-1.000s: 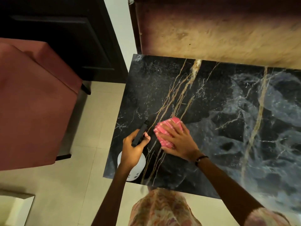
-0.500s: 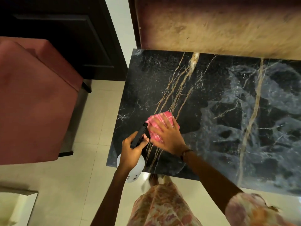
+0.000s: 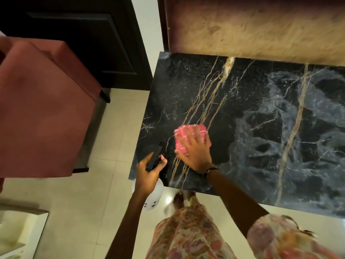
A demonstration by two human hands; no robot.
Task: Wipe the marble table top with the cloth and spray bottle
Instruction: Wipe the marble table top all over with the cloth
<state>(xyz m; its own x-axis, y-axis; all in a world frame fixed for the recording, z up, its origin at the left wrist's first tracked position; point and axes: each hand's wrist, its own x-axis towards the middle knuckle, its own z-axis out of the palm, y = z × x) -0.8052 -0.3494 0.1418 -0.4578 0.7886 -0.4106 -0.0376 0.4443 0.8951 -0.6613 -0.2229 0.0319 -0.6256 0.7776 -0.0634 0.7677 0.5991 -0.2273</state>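
The black marble table top (image 3: 261,128) with gold and white veins fills the right half of the view. A folded pink cloth (image 3: 184,133) lies flat on it near the front left corner. My right hand (image 3: 194,152) presses down on the cloth with fingers spread. My left hand (image 3: 149,172) grips a white spray bottle (image 3: 155,199) by its black trigger head, holding it just over the table's front left corner. The bottle's body hangs below the table edge.
A red upholstered chair (image 3: 43,113) stands left of the table. A dark cabinet (image 3: 84,40) is behind it. A brown textured wall panel (image 3: 261,28) borders the table's far edge. Pale floor tiles (image 3: 97,184) lie between chair and table. A foot shows below.
My right hand has slid the pink cloth back and forth near the front left corner, now a little farther from me. My left hand keeps the spray bottle at the corner.
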